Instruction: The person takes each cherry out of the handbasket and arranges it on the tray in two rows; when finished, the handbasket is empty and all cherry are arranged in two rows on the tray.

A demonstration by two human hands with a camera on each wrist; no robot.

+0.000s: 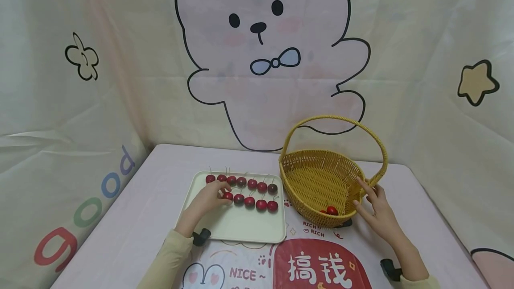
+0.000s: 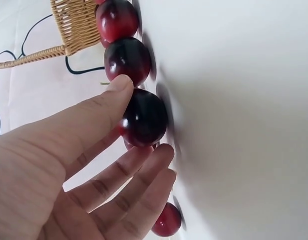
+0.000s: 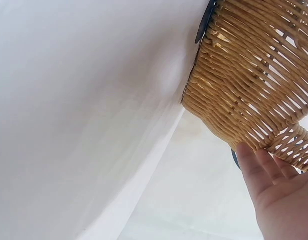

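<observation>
In the head view, two rows of dark red cherries with thin stems lie on a cream tray. My left hand is at the left end of the front row. Its thumb and fingers pinch a dark cherry close to the tray surface, as the left wrist view shows. My right hand touches the right side of a yellow woven basket near the foot of its handle. Its fingers lie fairly straight against the weave. Inside the basket are red cherries near the front wall.
Basket and tray stand side by side on a white table with a printed cover in front. The tall basket handle arches above the tray's level. Behind the table hangs a cloth with a bear drawing.
</observation>
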